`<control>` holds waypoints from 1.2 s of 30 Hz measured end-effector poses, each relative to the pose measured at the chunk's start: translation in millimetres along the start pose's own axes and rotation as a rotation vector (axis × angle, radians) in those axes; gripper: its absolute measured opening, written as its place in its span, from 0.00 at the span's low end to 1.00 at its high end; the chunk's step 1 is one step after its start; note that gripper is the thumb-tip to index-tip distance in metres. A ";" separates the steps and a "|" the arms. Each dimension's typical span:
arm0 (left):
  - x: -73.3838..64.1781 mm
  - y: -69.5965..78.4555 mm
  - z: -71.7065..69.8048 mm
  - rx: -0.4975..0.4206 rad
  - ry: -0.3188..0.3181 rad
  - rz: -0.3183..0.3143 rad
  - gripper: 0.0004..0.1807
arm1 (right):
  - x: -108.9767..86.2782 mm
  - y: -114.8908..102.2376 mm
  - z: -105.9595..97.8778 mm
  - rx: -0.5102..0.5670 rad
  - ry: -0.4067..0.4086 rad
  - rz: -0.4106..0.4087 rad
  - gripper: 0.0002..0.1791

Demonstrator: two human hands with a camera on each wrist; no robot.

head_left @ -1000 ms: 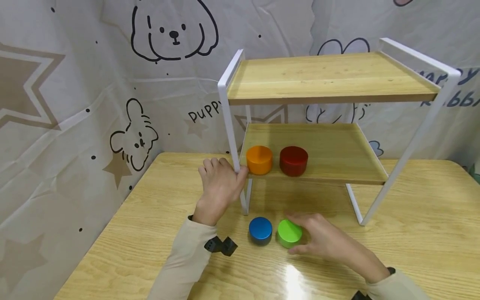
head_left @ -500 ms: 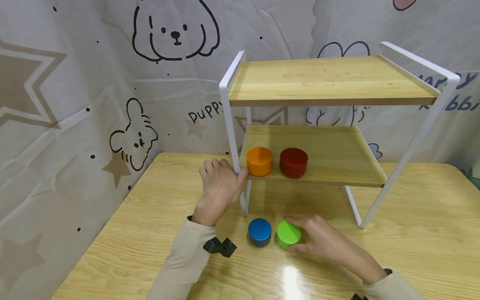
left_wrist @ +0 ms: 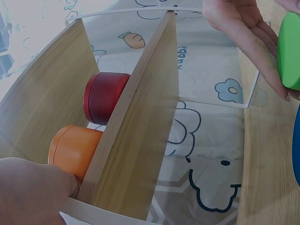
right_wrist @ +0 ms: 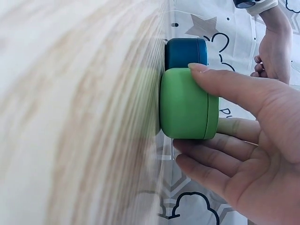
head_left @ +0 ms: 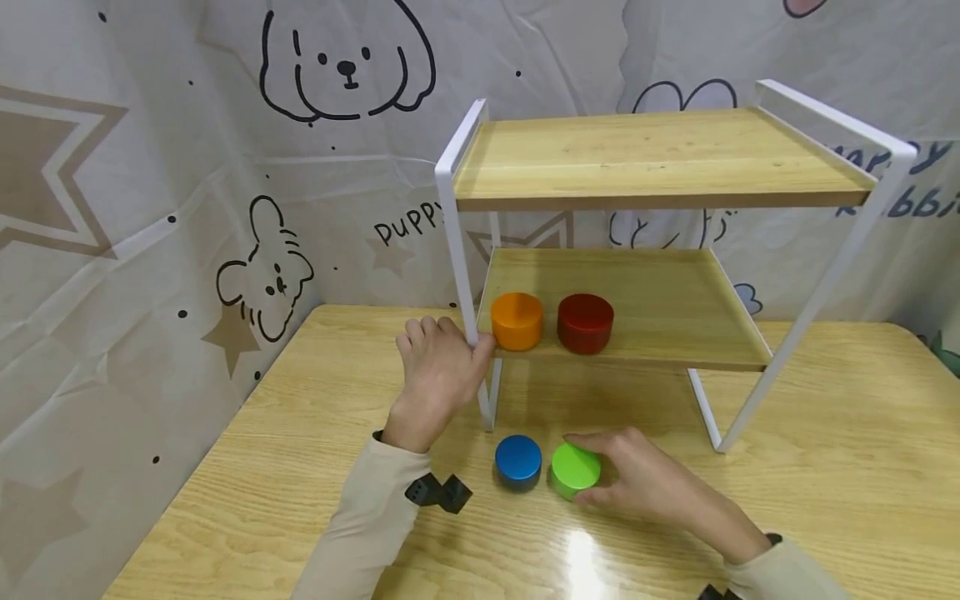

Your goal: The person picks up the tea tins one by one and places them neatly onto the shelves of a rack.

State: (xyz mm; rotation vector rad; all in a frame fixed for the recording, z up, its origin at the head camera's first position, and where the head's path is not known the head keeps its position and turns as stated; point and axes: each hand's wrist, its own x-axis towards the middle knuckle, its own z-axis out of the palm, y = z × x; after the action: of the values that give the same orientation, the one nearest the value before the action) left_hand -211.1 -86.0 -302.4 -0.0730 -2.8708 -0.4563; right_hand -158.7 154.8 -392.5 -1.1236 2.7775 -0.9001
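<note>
A green round lidded tin (head_left: 575,469) stands on the table in front of the rack. My right hand (head_left: 645,479) holds it from the right, thumb on the near side and fingers on the far side. In the right wrist view the thumb lies against the tin (right_wrist: 185,103), with fingers along the opposite side. Just left of it stands a blue round tin (head_left: 518,462). My left hand (head_left: 438,371) grips the left post of the two-tier rack (head_left: 663,202) at middle-shelf height. The left wrist view shows that hand (left_wrist: 35,190) beside the orange tin.
On the rack's middle shelf (head_left: 675,325), an orange round tin (head_left: 517,321) and a dark red round tin (head_left: 585,323) sit side by side towards the left. The upper shelf (head_left: 660,154) hangs over them. White slanted legs stand on the wooden table (head_left: 315,467); a printed cloth (head_left: 150,183) hangs behind.
My right thumb and fingers have closed in around the green tin. The left hand keeps its grip on the post, and the tins stay where they were.
</note>
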 end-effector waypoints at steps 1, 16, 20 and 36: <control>-0.2 -0.1 0.2 -0.003 0.001 0.001 0.24 | -0.1 -0.1 0.0 0.000 -0.002 0.004 0.35; -0.7 -0.3 -0.5 -0.009 0.019 0.019 0.23 | -1.1 -1.9 -2.8 0.025 0.018 0.015 0.34; -0.6 0.3 -0.9 0.000 0.012 0.021 0.23 | -1.4 -1.9 -4.2 0.024 0.035 -0.002 0.33; 0.6 -0.9 -1.3 0.004 -0.006 0.021 0.23 | -1.9 -4.9 -10.0 -0.048 0.063 -0.044 0.32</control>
State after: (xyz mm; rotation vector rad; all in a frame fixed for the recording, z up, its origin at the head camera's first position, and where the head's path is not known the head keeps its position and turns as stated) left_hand -211.4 -87.2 -301.3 -0.1034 -2.8742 -0.4466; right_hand -156.4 158.2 -382.0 -1.1884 2.8498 -0.8923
